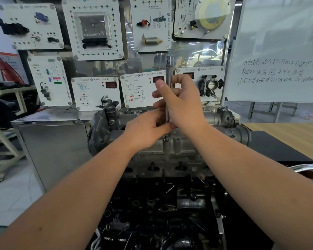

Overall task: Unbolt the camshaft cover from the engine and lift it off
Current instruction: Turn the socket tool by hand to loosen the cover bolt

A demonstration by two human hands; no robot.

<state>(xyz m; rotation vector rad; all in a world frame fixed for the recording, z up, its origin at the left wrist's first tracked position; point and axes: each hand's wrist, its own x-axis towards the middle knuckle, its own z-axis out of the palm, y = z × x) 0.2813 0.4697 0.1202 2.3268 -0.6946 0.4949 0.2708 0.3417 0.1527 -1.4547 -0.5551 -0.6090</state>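
The grey metal camshaft cover (181, 147) lies across the top of the engine (161, 204) in the middle of the view. A long chrome socket extension (168, 73) stands upright on a bolt (166, 139) at the cover's near edge. My right hand (181, 101) grips the shaft of the extension halfway up. My left hand (146, 130) pinches its lower end just above the bolt. The part of the shaft between my hands is hidden by my fingers.
Behind the engine stands a metal cabinet (52, 152) with a wall of white training panels (96, 27). A whiteboard (278, 51) stands at the right, above a wooden bench (287, 134). A black intake part (105, 123) sits at the cover's left end.
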